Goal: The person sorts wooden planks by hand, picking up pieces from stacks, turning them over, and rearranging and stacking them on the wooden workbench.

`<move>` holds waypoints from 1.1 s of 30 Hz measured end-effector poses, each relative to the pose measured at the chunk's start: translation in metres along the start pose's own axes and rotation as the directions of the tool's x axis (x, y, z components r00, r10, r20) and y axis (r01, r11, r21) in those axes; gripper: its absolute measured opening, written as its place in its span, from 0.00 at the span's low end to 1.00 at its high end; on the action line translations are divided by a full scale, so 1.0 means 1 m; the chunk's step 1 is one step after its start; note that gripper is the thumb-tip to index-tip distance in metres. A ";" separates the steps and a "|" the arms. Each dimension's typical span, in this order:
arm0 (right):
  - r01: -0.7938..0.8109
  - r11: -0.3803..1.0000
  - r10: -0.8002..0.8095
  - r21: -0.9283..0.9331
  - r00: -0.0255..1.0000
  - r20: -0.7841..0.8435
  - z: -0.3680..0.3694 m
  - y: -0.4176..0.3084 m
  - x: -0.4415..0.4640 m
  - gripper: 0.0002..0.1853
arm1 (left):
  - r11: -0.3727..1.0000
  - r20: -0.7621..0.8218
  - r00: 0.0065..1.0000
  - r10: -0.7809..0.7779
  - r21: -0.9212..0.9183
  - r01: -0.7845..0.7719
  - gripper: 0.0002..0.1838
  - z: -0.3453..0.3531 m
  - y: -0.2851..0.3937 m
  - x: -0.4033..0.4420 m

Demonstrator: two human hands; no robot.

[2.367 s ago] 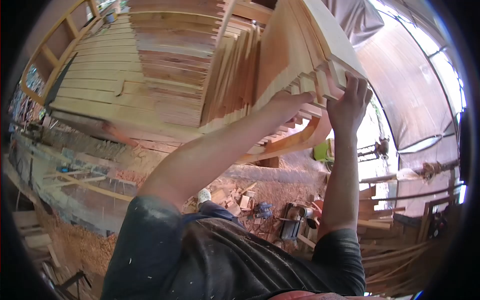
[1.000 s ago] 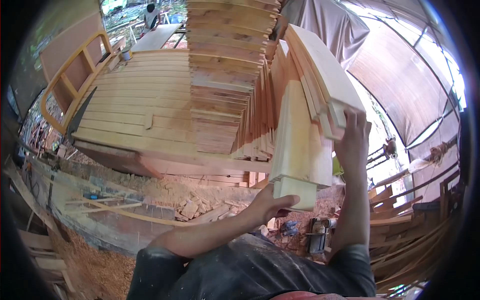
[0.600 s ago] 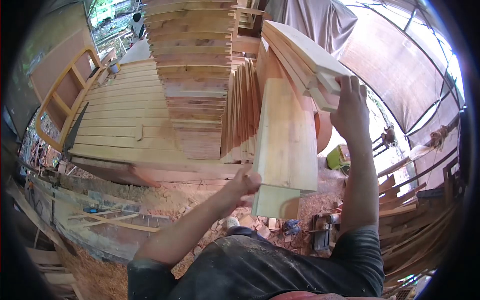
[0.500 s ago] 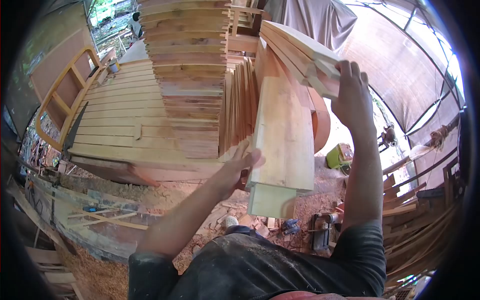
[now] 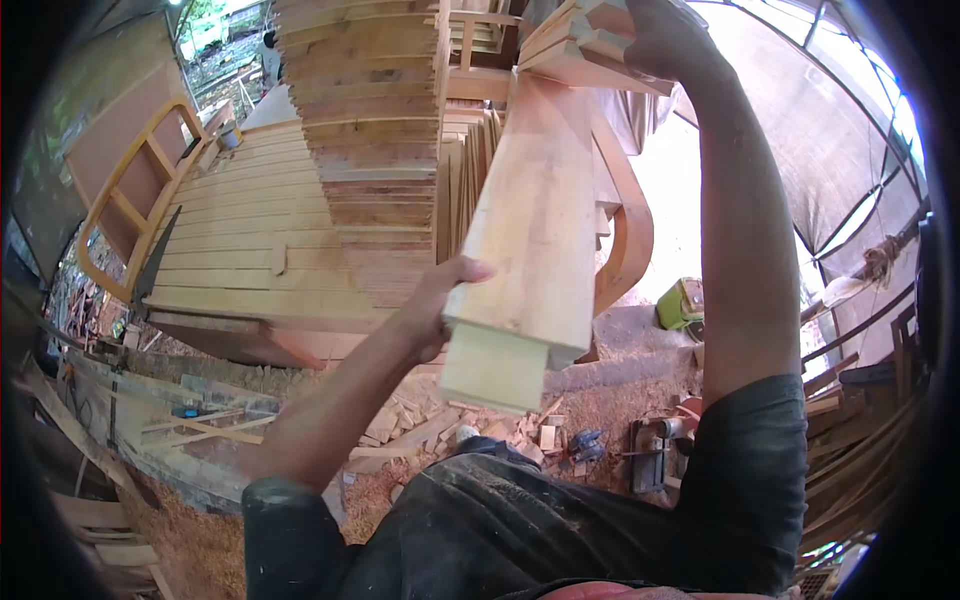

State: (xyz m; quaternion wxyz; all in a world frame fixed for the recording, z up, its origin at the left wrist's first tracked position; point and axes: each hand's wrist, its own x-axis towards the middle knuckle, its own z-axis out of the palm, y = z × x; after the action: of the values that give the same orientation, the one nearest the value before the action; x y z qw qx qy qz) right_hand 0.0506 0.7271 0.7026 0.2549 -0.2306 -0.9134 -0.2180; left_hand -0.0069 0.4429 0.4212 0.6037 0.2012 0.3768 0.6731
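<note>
A pale wide board (image 5: 535,210) with a stepped, narrower tongue (image 5: 495,365) at its near end slants away from me in the middle. My left hand (image 5: 450,295) is closed on its left edge near that end, thumb on top and the other fingers partly hidden underneath. At the top, my right hand (image 5: 665,45) is wrapped round the near end of a bundle of notched wooden boards (image 5: 570,50). That bundle lies across the far end of the wide board; whether they touch is hard to tell.
To the left rises a tall stack of boards (image 5: 375,130) beside a slatted wooden platform (image 5: 225,235). A curved wooden piece (image 5: 628,245) stands right of the wide board. Wood scraps (image 5: 415,425), a power tool (image 5: 650,450) and a green container (image 5: 682,303) lie on the dusty ground.
My right hand and the notched boards have moved up and away from me. The wide board's near end has shifted left, and my left hand has closed on its edge.
</note>
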 end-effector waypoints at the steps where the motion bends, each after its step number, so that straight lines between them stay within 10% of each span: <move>1: 0.021 1.000 -0.021 -0.008 1.000 -0.015 0.004 0.005 0.004 0.33 | 1.000 -0.007 1.000 -0.024 0.021 0.024 0.41 -0.005 0.008 -0.011; 5: -0.012 0.995 0.000 0.096 0.992 0.124 -0.014 -0.001 -0.002 0.35 | 0.991 -0.064 0.990 -0.124 0.037 0.126 0.42 -0.026 0.024 -0.075; 14: 0.044 0.998 -0.037 0.041 0.986 -0.161 0.091 0.018 -0.056 0.39 | 0.986 -0.178 0.973 -0.148 0.055 0.160 0.49 -0.051 0.010 -0.151; 19: -0.176 0.980 0.174 0.094 0.984 0.032 0.120 0.005 -0.116 0.37 | 0.986 -0.200 0.966 -0.162 0.004 0.166 0.50 -0.047 0.009 -0.151; 27: -0.204 0.903 0.352 0.378 0.855 -0.380 0.129 -0.018 -0.163 0.37 | 0.983 -0.254 0.951 -0.178 -0.007 0.182 0.50 -0.044 0.008 -0.155; 30: -0.400 0.594 0.657 0.698 0.741 -0.135 0.159 -0.044 -0.206 0.41 | 0.987 -0.273 0.949 -0.154 0.010 0.163 0.49 -0.043 0.013 -0.153; 31: -0.368 0.099 0.712 0.925 0.676 0.193 0.163 -0.042 -0.204 0.44 | 0.985 -0.265 0.950 -0.166 0.006 0.174 0.49 -0.044 0.015 -0.153; 33: -0.155 -0.851 0.312 0.502 0.620 0.720 0.161 -0.039 -0.198 0.51 | 0.979 -0.266 0.943 -0.198 -0.014 0.201 0.49 -0.044 0.015 -0.159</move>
State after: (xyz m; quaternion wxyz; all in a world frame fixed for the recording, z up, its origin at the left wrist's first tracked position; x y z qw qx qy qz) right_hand 0.1226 0.7178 0.4552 0.4027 -0.2294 -0.3214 0.8258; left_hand -0.0184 0.2782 0.4335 0.6112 0.0739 0.4776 0.6268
